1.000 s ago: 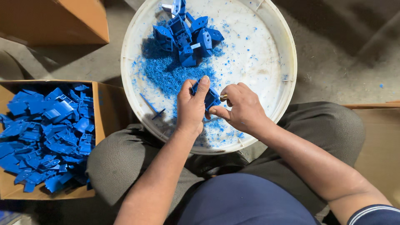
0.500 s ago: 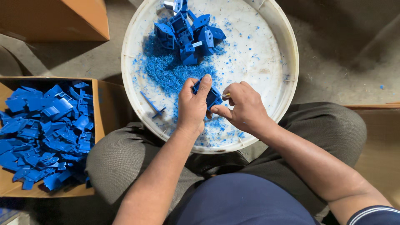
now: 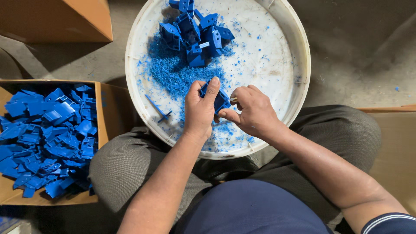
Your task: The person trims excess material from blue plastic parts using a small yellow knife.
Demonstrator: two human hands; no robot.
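Since the earlier frame the left hand [image 3: 200, 110] has rolled, forefinger now stretched over the small blue moulded plastic part [image 3: 220, 100], gripped above the round white plastic tub [image 3: 303, 56]. The right hand [image 3: 253, 110] is closed around a thin, mostly hidden tool at the part's edge; a slip could nick the left fingers.

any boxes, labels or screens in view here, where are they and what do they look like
Open cardboard box: left of the person's knee, brown, rectangular, full of blue plastic parts.
Second cardboard box: top left on the floor, brown, plain sides.
Small white label: on a blue part in the white tub.
No screens.

Parts box [image 3: 99, 130] lies left of basin [image 3: 303, 65].
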